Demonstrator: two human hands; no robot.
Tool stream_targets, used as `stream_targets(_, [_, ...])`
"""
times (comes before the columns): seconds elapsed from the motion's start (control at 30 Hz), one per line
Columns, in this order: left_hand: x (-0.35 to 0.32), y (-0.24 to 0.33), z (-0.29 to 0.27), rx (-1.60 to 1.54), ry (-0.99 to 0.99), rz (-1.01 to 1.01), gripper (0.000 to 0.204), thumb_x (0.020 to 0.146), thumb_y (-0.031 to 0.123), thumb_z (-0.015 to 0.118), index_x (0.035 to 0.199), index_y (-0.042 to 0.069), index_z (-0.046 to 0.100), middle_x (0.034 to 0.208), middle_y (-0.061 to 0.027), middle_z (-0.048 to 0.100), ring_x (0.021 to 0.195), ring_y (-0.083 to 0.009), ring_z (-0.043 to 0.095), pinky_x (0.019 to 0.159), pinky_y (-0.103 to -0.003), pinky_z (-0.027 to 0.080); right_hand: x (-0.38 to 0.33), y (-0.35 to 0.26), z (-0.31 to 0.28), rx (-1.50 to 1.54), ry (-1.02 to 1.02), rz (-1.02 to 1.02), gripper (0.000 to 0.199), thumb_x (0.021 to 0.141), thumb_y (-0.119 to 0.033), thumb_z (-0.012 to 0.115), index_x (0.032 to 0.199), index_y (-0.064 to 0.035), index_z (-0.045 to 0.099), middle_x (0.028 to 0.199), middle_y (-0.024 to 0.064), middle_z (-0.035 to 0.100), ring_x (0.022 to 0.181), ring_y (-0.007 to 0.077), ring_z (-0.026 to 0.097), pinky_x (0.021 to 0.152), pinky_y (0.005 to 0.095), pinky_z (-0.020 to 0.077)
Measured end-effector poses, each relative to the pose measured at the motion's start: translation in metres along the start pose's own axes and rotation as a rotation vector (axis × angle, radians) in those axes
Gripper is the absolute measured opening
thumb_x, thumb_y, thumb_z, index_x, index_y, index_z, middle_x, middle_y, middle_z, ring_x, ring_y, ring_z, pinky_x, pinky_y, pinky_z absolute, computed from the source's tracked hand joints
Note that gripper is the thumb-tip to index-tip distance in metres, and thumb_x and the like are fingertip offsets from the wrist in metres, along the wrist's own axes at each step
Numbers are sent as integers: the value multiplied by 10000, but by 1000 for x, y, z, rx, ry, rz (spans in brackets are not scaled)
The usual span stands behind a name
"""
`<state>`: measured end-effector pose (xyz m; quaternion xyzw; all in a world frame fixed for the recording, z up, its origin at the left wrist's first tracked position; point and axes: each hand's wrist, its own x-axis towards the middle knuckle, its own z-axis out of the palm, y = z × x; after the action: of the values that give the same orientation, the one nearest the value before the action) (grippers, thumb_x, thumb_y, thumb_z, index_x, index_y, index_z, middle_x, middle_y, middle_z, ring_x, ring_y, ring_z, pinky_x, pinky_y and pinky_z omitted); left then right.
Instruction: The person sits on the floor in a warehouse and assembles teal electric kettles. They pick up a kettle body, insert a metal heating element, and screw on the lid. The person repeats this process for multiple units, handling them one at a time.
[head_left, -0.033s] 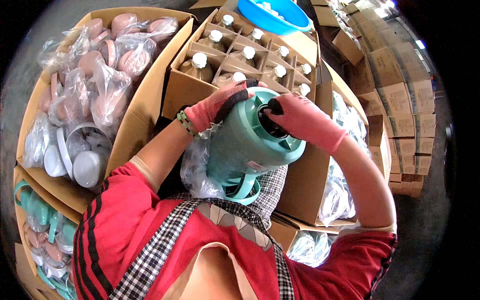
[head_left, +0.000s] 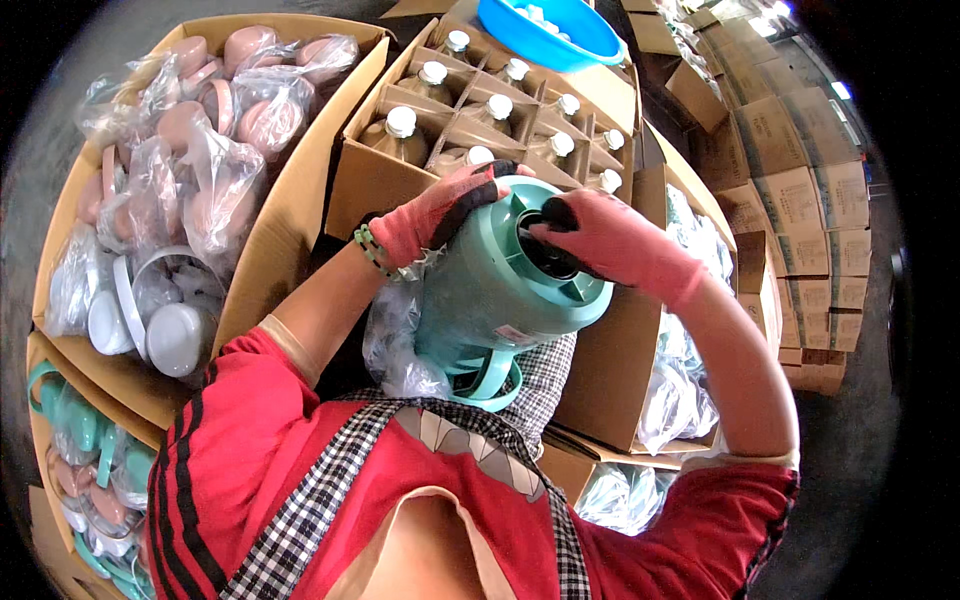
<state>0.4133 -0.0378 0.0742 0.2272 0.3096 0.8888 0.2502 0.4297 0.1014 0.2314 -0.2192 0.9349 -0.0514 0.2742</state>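
1. A teal, barrel-shaped plastic jug (head_left: 465, 290) sits at the centre of the frame, above the lap, with its long axis slanting from lower left to upper right. Its ribbed round end faces the upper right, and its looped teal handle (head_left: 490, 378) shows at the lower side.
2. The key relation: the dark round opening (head_left: 545, 262) in that ribbed end lies directly under the right hand (head_left: 590, 238), which is the nearer of the 2 hands; the left hand (head_left: 448, 215) is across the rim, toward the upper left.
3. The left hand, in a pinkish-red and black glove, is partly closed around the jug's upper-left edge, fingers bent over the rim, and has hold of it.
4. The right hand, gloved alike, comes in from the right with fingers curled into the opening. Whether they grip anything inside, I cannot tell.
5. A crumpled clear plastic bag (head_left: 395, 345) lies against the jug's left side, below the left wrist.
6. Just beyond the hands, at upper centre, a brown divided cardboard box (head_left: 375, 190) holds at least 10 white-capped bottles (head_left: 402, 124); a round blue plastic basin (head_left: 515, 38) stands behind it.
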Motion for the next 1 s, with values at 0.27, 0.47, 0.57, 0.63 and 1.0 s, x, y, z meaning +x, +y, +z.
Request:
stream_targets(0.27, [2,0,-9,127,4,23,489,783,279,527,1171,9,404,1091,-86,500,978,-140,494,857,-264,394,16,-3,7,-72,-45,104,367,818,-286,505,688,55,540,505,110,498,504,195,544,505,332,421])
stream_targets(0.47, [-3,-1,-13,-7,58,4,490,776,263,542,1173,13,400,1072,-78,512,936,-140,518,832,-264,415,0,-6,-7,-424,20,-412,77,686,-126,574,744,-88,540,827,55,562,772,192,538,657,336,456])
stream_targets(0.57, [1,-4,-11,-51,31,-6,487,773,248,550,1172,14,400,1078,-83,508,952,-141,507,839,-263,409,6,9,-12,-885,29,-987,106,618,-127,567,716,-98,539,932,42,540,986,245,461,763,350,414])
stream_targets(0.63, [-2,-3,-6,-57,52,-7,486,777,254,545,1175,15,399,1082,-85,505,967,-140,498,850,-261,399,17,7,-10,-858,-63,-925,85,688,-166,545,671,-83,540,825,88,571,879,234,532,718,343,444])
stream_targets(1.0, [-5,4,-13,24,56,-17,431,811,232,496,1171,15,402,1082,-70,504,970,-123,486,855,-255,381,8,8,-13,-492,-12,-462,94,664,-113,601,750,-92,569,839,26,580,812,219,542,705,331,446])
